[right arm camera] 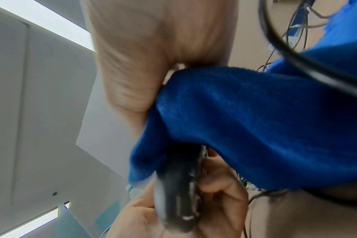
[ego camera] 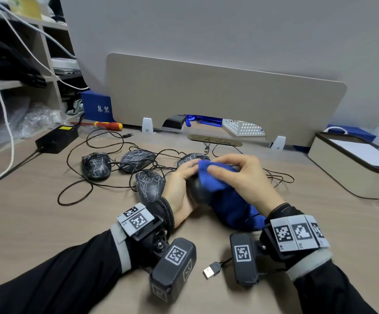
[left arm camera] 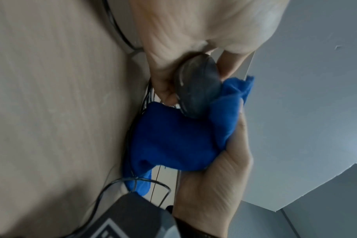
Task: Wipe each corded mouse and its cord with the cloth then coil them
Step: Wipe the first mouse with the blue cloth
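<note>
My left hand [ego camera: 181, 189] grips a dark corded mouse [ego camera: 197, 191] just above the desk; the same mouse [left arm camera: 198, 87] shows between my fingers in the left wrist view and the mouse [right arm camera: 177, 193] shows edge-on in the right wrist view. My right hand [ego camera: 236, 177] holds a blue cloth [ego camera: 220, 189] pressed over the mouse's top; the blue cloth [left arm camera: 177, 136] hangs down toward the desk, and the cloth [right arm camera: 255, 125] fills the right wrist view. A USB plug [ego camera: 211, 270] lies near my wrists.
Several scribble-marked mice lie behind my hands: one [ego camera: 96, 166] at left, one [ego camera: 136, 160], one [ego camera: 150, 184], amid tangled black cords [ego camera: 75, 184]. A black power brick [ego camera: 57, 138], a red screwdriver [ego camera: 108, 125], a beige divider panel [ego camera: 218, 98] and a box [ego camera: 354, 164] at right ring the desk.
</note>
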The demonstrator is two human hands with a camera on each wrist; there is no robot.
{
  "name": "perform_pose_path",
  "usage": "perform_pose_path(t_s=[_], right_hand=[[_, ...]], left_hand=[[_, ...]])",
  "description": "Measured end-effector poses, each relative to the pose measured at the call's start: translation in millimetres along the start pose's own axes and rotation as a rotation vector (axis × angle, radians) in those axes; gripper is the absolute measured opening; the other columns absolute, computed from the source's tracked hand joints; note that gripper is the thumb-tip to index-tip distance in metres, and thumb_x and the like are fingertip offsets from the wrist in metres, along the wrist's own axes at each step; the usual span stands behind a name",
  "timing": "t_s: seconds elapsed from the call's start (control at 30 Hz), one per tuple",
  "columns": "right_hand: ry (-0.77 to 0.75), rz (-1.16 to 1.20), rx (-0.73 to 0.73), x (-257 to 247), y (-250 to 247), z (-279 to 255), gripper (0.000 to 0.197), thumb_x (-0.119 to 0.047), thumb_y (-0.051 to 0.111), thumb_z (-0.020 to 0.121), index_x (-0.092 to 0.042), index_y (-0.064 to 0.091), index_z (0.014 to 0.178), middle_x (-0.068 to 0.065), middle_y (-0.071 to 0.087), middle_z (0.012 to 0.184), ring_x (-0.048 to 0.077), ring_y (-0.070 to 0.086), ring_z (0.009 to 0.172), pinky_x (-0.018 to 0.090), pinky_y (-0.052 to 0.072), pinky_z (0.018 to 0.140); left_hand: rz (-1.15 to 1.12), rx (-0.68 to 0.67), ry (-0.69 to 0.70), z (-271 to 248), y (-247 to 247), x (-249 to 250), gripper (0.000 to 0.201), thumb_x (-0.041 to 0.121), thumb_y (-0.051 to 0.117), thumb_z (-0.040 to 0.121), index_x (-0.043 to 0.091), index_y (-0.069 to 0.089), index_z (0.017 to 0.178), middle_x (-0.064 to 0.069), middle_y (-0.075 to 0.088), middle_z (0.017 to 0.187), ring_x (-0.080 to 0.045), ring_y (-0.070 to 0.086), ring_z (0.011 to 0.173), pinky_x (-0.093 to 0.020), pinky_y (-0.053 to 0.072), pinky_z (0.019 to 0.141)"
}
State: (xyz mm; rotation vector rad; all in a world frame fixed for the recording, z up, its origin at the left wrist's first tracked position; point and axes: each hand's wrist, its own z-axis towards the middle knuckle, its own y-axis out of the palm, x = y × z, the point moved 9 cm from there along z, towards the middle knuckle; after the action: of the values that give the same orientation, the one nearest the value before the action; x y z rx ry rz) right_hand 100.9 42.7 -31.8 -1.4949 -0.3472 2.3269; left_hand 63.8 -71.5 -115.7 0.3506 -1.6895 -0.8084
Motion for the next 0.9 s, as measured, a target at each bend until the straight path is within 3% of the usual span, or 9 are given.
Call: perform_pose_path(t_s=[0.07, 0.17, 0.27, 0.33, 0.4, 0.53, 0.67, 0.8, 0.9], right_hand=[[0.045, -0.032, 0.194, 13, -19, 2, 0.015, -0.013, 0.071, 0.090, -0.025, 0.073, 0.081, -0.010, 0.072, 0.080, 0.000, 0.059, 0.074, 0.014, 0.046, 0.072], [0.124, -0.017, 0.205, 27, -19, 2, 0.008, -0.016, 0.067, 0.093, -0.015, 0.074, 0.089, -0.002, 0.073, 0.085, 0.001, 0.059, 0.074, 0.018, 0.049, 0.072], [0.091, 0.016, 0.254, 21, -20, 0, 0.003, -0.015, 0.067, 0.093, -0.014, 0.069, 0.093, 0.001, 0.073, 0.093, 0.007, 0.063, 0.081, 0.020, 0.049, 0.075], [0.027, 0.029, 0.296, 13, -24, 0, 0.007, -0.013, 0.069, 0.091, -0.018, 0.065, 0.094, -0.003, 0.071, 0.094, 0.007, 0.063, 0.084, 0.016, 0.048, 0.073], [-0.030, -0.036, 0.261, 7, -20, 2, 0.011, -0.014, 0.070, 0.091, -0.024, 0.066, 0.089, -0.008, 0.070, 0.092, 0.007, 0.063, 0.085, 0.019, 0.048, 0.075], [-0.040, -0.093, 0.085, 1, 0, 3, 0.007, -0.037, 0.066, 0.088, -0.036, 0.071, 0.083, -0.018, 0.070, 0.088, 0.007, 0.063, 0.088, 0.030, 0.049, 0.082], [-0.023, -0.014, -0.009, -2, 4, 0, 0.007, -0.032, 0.079, 0.082, -0.034, 0.074, 0.086, -0.014, 0.073, 0.089, 0.011, 0.067, 0.086, 0.037, 0.054, 0.087], [-0.009, 0.152, -0.177, -11, 19, -6, 0.014, -0.017, 0.081, 0.075, -0.025, 0.077, 0.085, -0.002, 0.073, 0.082, 0.008, 0.065, 0.075, 0.024, 0.052, 0.074], [0.007, 0.150, -0.127, -9, 17, -5, 0.016, -0.009, 0.083, 0.076, -0.022, 0.077, 0.084, -0.001, 0.073, 0.083, 0.006, 0.065, 0.075, 0.020, 0.051, 0.072]], left_hand=[[-0.057, -0.040, -0.092, -6, 6, -4, 0.023, 0.023, 0.048, 0.098, 0.014, 0.063, 0.113, -0.009, 0.068, 0.092, -0.022, 0.065, 0.066, -0.027, 0.053, 0.055], [-0.087, -0.111, -0.193, -11, 14, -9, 0.038, 0.041, 0.044, 0.100, 0.009, 0.063, 0.107, -0.010, 0.064, 0.082, -0.023, 0.058, 0.061, -0.026, 0.046, 0.049], [0.096, -0.238, -0.217, -17, 27, -16, 0.051, 0.064, 0.044, 0.092, 0.017, 0.063, 0.094, -0.002, 0.055, 0.075, -0.018, 0.045, 0.062, -0.022, 0.027, 0.046], [0.251, -0.298, -0.209, -24, 35, -20, 0.045, 0.065, 0.048, 0.089, 0.024, 0.063, 0.094, 0.002, 0.054, 0.074, -0.016, 0.041, 0.060, -0.023, 0.013, 0.048], [0.304, -0.291, -0.209, -26, 35, -20, 0.033, 0.055, 0.049, 0.090, 0.025, 0.063, 0.094, 0.002, 0.056, 0.073, -0.016, 0.042, 0.057, -0.024, 0.009, 0.051], [0.223, -0.188, -0.199, -21, 26, -16, 0.032, 0.043, 0.039, 0.095, 0.020, 0.061, 0.093, -0.001, 0.059, 0.072, -0.017, 0.045, 0.052, -0.020, 0.019, 0.048], [0.151, -0.154, -0.166, -19, 25, -13, 0.037, 0.051, 0.041, 0.097, 0.023, 0.065, 0.096, 0.000, 0.059, 0.075, -0.015, 0.047, 0.054, -0.020, 0.025, 0.048], [0.082, -0.044, -0.175, -13, 10, -14, 0.042, 0.053, 0.046, 0.094, 0.018, 0.069, 0.100, -0.009, 0.069, 0.098, -0.025, 0.064, 0.088, -0.032, 0.048, 0.071], [0.122, -0.012, -0.173, -14, 10, -13, 0.040, 0.051, 0.045, 0.096, 0.019, 0.068, 0.093, -0.008, 0.069, 0.091, -0.024, 0.065, 0.082, -0.030, 0.049, 0.067]])
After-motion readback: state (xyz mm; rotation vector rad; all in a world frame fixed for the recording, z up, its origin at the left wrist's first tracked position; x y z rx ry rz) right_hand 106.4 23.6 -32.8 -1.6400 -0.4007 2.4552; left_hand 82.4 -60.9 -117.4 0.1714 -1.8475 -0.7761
